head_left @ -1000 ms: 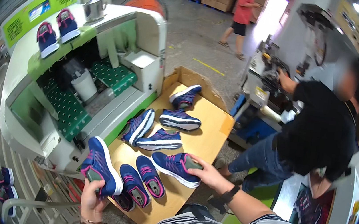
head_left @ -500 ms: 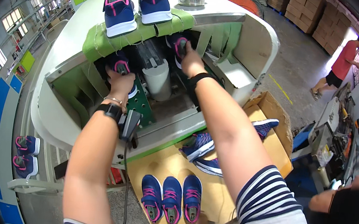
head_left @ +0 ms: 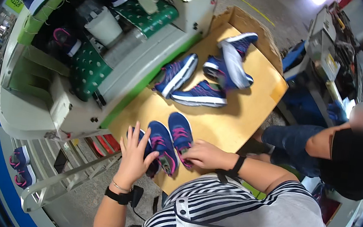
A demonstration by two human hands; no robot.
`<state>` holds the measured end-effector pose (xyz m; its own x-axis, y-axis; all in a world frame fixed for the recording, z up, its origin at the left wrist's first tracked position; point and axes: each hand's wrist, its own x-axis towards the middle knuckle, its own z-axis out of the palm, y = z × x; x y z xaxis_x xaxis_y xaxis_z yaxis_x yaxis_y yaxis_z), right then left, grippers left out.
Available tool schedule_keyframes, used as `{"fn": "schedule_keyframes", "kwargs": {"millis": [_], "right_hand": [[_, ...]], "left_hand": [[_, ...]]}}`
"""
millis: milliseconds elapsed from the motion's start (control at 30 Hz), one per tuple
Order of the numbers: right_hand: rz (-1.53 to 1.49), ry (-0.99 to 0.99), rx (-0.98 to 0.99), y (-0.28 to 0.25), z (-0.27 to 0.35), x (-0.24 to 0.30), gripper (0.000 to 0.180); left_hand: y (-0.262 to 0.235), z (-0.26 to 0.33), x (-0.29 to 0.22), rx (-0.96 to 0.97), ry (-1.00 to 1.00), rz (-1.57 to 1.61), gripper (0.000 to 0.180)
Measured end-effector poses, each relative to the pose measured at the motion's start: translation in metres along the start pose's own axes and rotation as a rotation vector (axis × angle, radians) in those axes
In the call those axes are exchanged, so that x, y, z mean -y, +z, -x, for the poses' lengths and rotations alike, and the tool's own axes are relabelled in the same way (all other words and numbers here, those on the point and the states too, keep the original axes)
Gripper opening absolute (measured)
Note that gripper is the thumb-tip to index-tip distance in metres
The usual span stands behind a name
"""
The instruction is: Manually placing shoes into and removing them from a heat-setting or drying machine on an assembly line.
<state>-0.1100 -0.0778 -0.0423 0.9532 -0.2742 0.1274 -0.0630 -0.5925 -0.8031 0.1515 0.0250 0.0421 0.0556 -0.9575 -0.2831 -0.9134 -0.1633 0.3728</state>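
Three navy shoes with pink laces stand in a row on the wooden table (head_left: 240, 116). At the heel opening of the rightmost shoe (head_left: 180, 130), my right hand (head_left: 206, 155) has its fingers closed around the edge. My left hand (head_left: 132, 159) is open, fingers spread, above the leftmost shoe (head_left: 152, 170), which it mostly covers. Between the hands lies the middle shoe (head_left: 159, 137), its heel toward me. A grey-green insert shows inside its opening.
Several finished-looking shoes (head_left: 203, 93) lie farther back on the table, beside a cardboard box wall (head_left: 257, 32). On the left, a white machine (head_left: 27, 110) holds shoes on green perforated plates (head_left: 88, 75). A person (head_left: 352, 164) is close at the right.
Both hands have left the shoes inside the machine and come down to the row on the table. Those shoes stay in the machine. The view has swung toward the table.
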Motion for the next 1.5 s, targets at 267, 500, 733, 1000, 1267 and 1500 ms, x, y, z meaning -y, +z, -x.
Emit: {"fn": "schedule_keyframes", "kwargs": {"millis": [267,500,733,1000,1267,1500], "right_hand": [[0.304,0.505,-0.535,-0.015,0.083,-0.039,0.049],[0.231,0.644,-0.593,-0.05,0.024,-0.138,0.08],[0.767,0.449,-0.821,0.036,0.102,-0.071,0.063],[0.109,0.207,-0.427,0.045,0.187,0.016,0.036],[-0.193,0.636,-0.667,0.056,0.146,-0.029,0.015],[-0.353,0.464,-0.516,0.093,0.01,0.001,0.084]], "left_hand": [[0.114,0.053,0.015,-0.081,-0.077,-0.088,0.096],[0.113,0.045,0.01,-0.069,-0.077,-0.036,0.095],[0.095,0.046,-0.04,-0.284,0.089,0.071,0.069],[0.203,-0.018,-0.143,-0.143,0.028,0.528,0.102],[0.164,-0.024,-0.122,-0.253,0.107,0.834,0.066],[-0.045,0.012,-0.077,-0.093,-0.21,1.513,0.07]]}}
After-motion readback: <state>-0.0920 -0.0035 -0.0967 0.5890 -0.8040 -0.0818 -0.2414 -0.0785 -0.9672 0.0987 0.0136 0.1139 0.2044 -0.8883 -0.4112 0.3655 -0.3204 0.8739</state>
